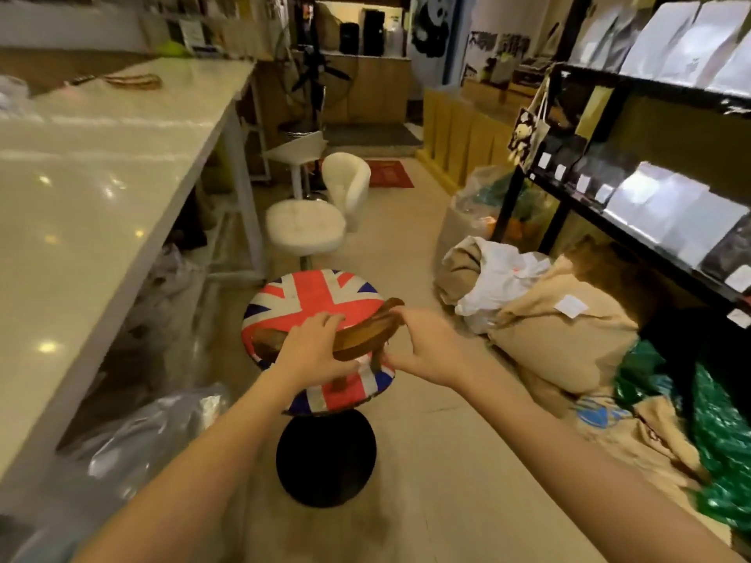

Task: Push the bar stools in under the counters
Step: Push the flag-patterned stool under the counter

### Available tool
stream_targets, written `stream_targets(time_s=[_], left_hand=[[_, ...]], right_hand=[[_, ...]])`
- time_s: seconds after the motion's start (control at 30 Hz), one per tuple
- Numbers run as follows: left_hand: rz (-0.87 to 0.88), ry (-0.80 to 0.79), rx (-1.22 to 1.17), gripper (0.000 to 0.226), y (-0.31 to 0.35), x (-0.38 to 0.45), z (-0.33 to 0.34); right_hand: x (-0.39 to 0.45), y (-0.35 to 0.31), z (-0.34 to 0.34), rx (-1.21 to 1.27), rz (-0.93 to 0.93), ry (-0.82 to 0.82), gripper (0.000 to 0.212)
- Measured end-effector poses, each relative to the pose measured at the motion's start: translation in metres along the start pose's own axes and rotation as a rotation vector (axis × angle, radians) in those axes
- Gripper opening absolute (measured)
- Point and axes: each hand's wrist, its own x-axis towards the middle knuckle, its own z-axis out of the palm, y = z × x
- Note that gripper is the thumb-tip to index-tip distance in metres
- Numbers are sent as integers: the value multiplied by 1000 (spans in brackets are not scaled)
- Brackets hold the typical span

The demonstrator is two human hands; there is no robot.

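A bar stool with a Union Jack seat (313, 294) and a round black base (325, 457) stands in the aisle, just right of the long white counter (101, 205). Its curved wooden backrest (365, 339) crosses the near side of the seat. My left hand (313, 347) grips the backrest from the left. My right hand (426, 351) holds its right end. Further along stands a white round stool with a curved back (304, 229), out beside the counter's leg. Behind it is a white flat-seat stool (296, 150).
Brown sacks and a white bag (540, 314) lie on the floor to the right. Behind them stands a black shelf rack (650, 164) with packets. Plastic bags (142, 436) fill the space under the counter. A red mat (390, 172) lies far down the aisle.
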Motion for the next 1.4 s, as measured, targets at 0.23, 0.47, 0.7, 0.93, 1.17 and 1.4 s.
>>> stream_targets(time_s=[0.23, 0.47, 0.7, 0.93, 1.17, 1.4], left_hand=[[-56, -70, 105, 79, -32, 18, 24], [-96, -94, 182, 56, -37, 34, 26], [-141, -30, 182, 55, -24, 50, 36], [-296, 46, 182, 60, 1, 62, 55], [-386, 118, 151, 58, 14, 76, 66], [-440, 123, 199, 59, 16, 82, 71]], right_hand=[[65, 22, 46, -140, -243, -180, 76], [103, 35, 69, -258, -441, -409, 64], [125, 50, 67, -296, -575, -445, 54], [142, 79, 63, -336, -749, -451, 51], [161, 100, 60, -334, -895, -464, 50], [170, 105, 57, -362, -971, -473, 51]])
